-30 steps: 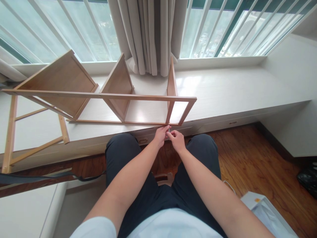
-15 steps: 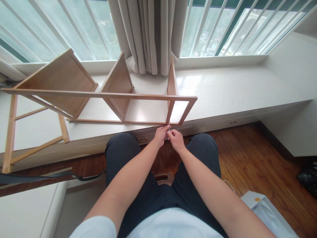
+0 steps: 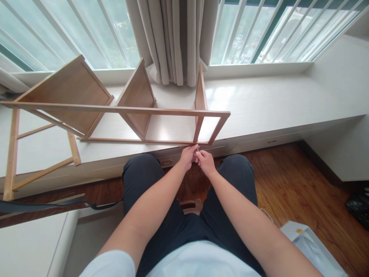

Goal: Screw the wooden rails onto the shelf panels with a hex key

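A wooden shelf frame (image 3: 161, 112) lies on its side along the white window ledge, with several panels standing up between its rails. My right hand (image 3: 205, 161) is closed in a pinch on a thin metal rod (image 3: 198, 150), just below the frame's front rail. Close beside it, my left hand (image 3: 188, 157) has curled fingers, their tips at the underside of that rail near its right end. What the left fingers grip is hidden. The rod's upper end meets the rail between both hands, and its exact kind is too small to make out.
A separate wooden frame piece (image 3: 12, 154) leans over the ledge edge at left. The white ledge (image 3: 259, 100) has drawers below it. A dark strap (image 3: 57, 204) lies at lower left, a white box (image 3: 311, 242) at lower right, and a black bag (image 3: 359, 207) at far right.
Almost nothing differs. The right fingers have shifted slightly around the thin metal rod, and the left hand stays at the rail.
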`<state>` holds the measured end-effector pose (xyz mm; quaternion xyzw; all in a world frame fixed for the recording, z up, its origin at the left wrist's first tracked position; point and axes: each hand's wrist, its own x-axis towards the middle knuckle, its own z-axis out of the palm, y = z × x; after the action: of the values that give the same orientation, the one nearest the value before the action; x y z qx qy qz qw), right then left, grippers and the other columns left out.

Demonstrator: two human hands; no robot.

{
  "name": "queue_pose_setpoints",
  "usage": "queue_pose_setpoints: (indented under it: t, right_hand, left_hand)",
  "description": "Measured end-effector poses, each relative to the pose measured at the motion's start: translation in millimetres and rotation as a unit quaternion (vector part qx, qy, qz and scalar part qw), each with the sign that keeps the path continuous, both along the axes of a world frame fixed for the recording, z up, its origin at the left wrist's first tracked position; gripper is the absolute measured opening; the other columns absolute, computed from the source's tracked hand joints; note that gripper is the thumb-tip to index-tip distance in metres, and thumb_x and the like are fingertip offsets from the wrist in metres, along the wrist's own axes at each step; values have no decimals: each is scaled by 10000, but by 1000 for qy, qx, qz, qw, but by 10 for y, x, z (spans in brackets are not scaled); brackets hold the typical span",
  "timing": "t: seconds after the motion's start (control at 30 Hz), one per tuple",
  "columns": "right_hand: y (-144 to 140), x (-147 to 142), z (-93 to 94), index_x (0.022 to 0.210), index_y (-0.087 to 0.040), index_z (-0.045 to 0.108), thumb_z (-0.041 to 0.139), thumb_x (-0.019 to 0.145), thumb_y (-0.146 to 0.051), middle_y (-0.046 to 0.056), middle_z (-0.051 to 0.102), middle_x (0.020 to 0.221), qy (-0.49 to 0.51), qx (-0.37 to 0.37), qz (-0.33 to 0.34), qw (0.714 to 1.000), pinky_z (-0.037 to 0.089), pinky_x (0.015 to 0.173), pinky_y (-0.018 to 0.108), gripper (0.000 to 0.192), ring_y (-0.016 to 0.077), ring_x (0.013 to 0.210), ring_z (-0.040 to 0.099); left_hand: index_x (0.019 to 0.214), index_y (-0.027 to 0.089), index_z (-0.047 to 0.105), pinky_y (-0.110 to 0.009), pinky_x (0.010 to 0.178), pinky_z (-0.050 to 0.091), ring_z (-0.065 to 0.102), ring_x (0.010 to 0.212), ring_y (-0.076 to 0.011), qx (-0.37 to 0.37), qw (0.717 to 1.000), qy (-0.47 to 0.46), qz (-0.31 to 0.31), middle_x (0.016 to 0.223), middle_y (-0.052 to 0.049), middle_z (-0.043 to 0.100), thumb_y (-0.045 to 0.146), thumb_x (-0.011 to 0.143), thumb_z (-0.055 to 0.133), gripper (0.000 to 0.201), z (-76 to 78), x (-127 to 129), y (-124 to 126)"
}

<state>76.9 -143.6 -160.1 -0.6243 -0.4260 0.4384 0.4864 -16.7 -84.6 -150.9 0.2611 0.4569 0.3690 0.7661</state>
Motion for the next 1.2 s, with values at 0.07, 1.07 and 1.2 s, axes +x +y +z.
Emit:
queue_pose_setpoints:
  t: [0.07,1.07,1.2]
  right_hand:
    - [-4,-17,-3,707,-201,564,551,852,-536,-9,568,558,31,-13,-3,999,319,428,236,366,107,428,425]
    - [-98,-97,-46,906,-175,636,533,883,-543,16,636,705,90,-8,11,996,293,362,210,383,96,436,470]
    - [-97,-91,-25,886,-175,640,526,889,-536,9,628,689,44,5,2,999,333,401,227,379,105,446,473]
  left_hand:
    - [921,111,674,-175,422,314,421,419,-42,-1,1000,-7,0,545,71,456,449,774,809,392,-4,-3,-4]
    - [856,114,667,-193,355,210,330,308,-51,5,1000,13,20,478,72,452,407,761,801,336,104,-25,-97]
    - [874,105,680,-193,376,221,359,338,-53,3,1000,18,24,490,72,439,379,791,782,305,105,-13,-92]
